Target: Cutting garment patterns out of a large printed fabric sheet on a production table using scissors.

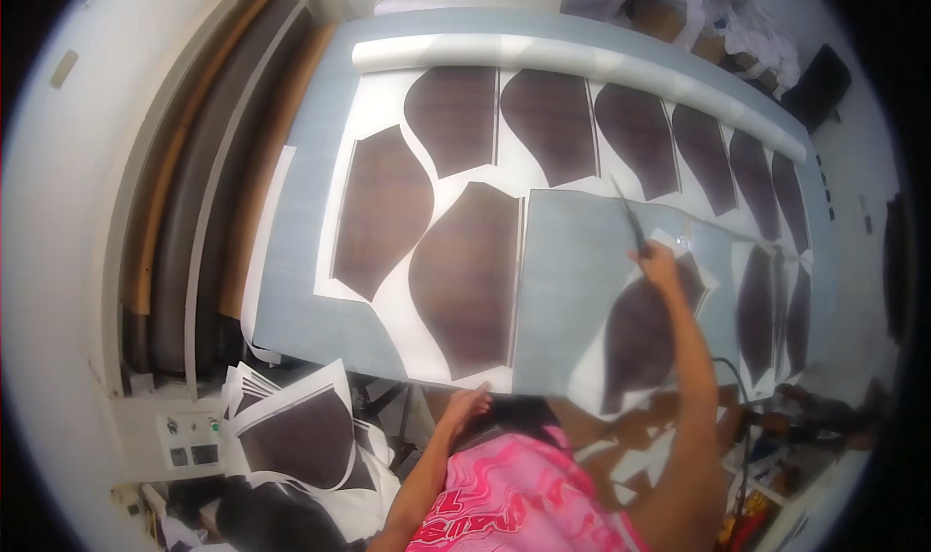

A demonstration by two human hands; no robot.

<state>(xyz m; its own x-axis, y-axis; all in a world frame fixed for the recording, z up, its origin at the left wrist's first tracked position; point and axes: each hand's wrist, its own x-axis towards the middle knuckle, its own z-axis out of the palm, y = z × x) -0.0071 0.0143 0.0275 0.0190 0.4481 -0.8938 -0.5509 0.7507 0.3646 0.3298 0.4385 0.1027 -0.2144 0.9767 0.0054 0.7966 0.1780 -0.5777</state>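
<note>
A white sheet printed with several dark brown curved panels (467, 280) covers much of the blue-grey table (572, 261). My left hand (469, 406) is at the table's near edge, its fingers closed on the sheet's lower border. In my right hand (655, 261) are long, slim scissors (628, 217), with their points away from me toward the far row of panels. They are over bare tabletop beside the sheet's cut edge. Below that hand a separate brown panel (635, 343) with white margins lies on the table, partly hidden by my forearm.
A white roll (582, 86) runs along the table's far side. Stacked cut panels (301, 436) hang at the near left, beside a shelf holding long dark rolls (213, 183). White scraps (640, 465) litter the floor at right, and a black cable (745, 426) hangs near the table.
</note>
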